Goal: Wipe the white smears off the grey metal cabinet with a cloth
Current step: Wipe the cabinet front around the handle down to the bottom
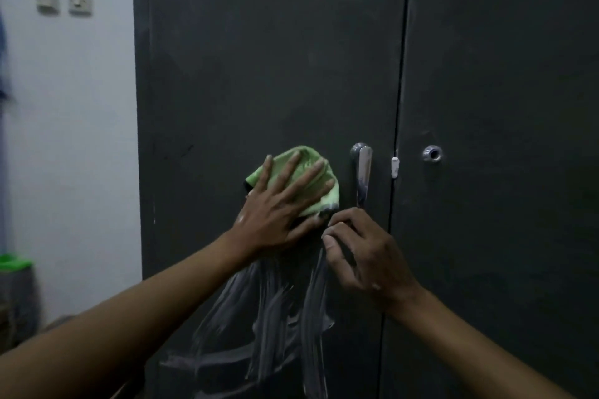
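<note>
Pressing cloth [311, 172] under left hand [275, 214] fingers [293, 172] | smears [275, 311] below

Cabinet [275, 58]: dark grey throughout, both doors; streaky white smears [275, 311] on the near lower part of the left door. Cloth [311, 178]: light green with a dark edge; handle [362, 172] and lock [432, 153]: shiny silver. Wall [81, 139] at left: white, carrying two off-white switch plates [64, 3].
</note>
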{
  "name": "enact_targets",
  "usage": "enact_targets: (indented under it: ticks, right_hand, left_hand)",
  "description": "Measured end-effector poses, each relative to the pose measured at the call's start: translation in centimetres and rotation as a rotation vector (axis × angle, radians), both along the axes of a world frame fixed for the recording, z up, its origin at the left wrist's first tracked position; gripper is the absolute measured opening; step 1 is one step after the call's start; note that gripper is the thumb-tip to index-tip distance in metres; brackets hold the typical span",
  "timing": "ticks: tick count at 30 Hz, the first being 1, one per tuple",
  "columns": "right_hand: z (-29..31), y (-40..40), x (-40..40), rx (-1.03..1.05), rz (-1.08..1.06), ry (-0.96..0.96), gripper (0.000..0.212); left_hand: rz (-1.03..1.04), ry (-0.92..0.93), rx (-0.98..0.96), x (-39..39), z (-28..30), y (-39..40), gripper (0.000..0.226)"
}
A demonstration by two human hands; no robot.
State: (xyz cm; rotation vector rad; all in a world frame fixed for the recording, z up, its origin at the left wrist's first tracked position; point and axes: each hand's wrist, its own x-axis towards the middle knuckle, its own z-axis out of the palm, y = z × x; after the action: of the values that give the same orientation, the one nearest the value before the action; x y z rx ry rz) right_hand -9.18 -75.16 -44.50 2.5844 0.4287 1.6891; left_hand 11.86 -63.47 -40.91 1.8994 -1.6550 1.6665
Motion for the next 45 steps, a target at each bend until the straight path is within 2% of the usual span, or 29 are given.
enact_targets:
  ticks: [4, 8, 13, 19, 24, 29, 35, 39, 45]
  right_hand:
    - [-0.5, -0.3, -0.4, -0.041, -0.003, 0.023, 0.022]
    - [-0.8, -0.6, -0.6, -0.078, -0.014, 0.053, 0.019]
    - [-0.4, -1.2, -0.9, -0.135, -0.066, 0.046, 0.023]
    - [-0.2, -2.0, -0.5, -0.054, -0.136, 0.015, 0.022]
    - [-1.4, -2.1, 0.3, -0.018, -0.166, 0.025, 0.024]
    - [-2.1, -2.5, 0.4, -0.047, -0.188, 0.0, 0.028]
    - [-1.8, -3.5, -0.1, 0.031, -0.268, -0.126, 0.051]
    - [-1.6, -3.6, -0.6, 0.084, -0.27, -0.129, 0.068]
    - [-1.5, -5.1, -1.7, -0.012, -0.344, -0.118, 0.076]
  left_hand:
    - [-0.061, -0.12, 0.166, 1.1, -5.5, 0.5, 0.067]
    - [-0.066, -0.242, 0.25, 1.7, -6.0, 0.9, 0.069]
    - [-0.051, -0.2, 0.209, 1.2, -4.3, 0.3, 0.067]
    - [-0.005, 0.019, -0.067, -1.1, 1.9, -2.8, 0.063]
    - [-0.017, 0.005, -0.137, -0.9, 0.2, -3.3, 0.069]
    - [-0.036, -0.018, -0.108, -0.1, -2.6, -2.2, 0.069]
    - [0.0, 0.012, -0.067, 1.3, -8.1, 0.8, 0.07]
    - [0.034, 0.003, 0.009, 2.4, -12.6, 2.9, 0.068]
    - [0.077, 0.085, -0.03, 1.9, -13.1, 2.7, 0.063]
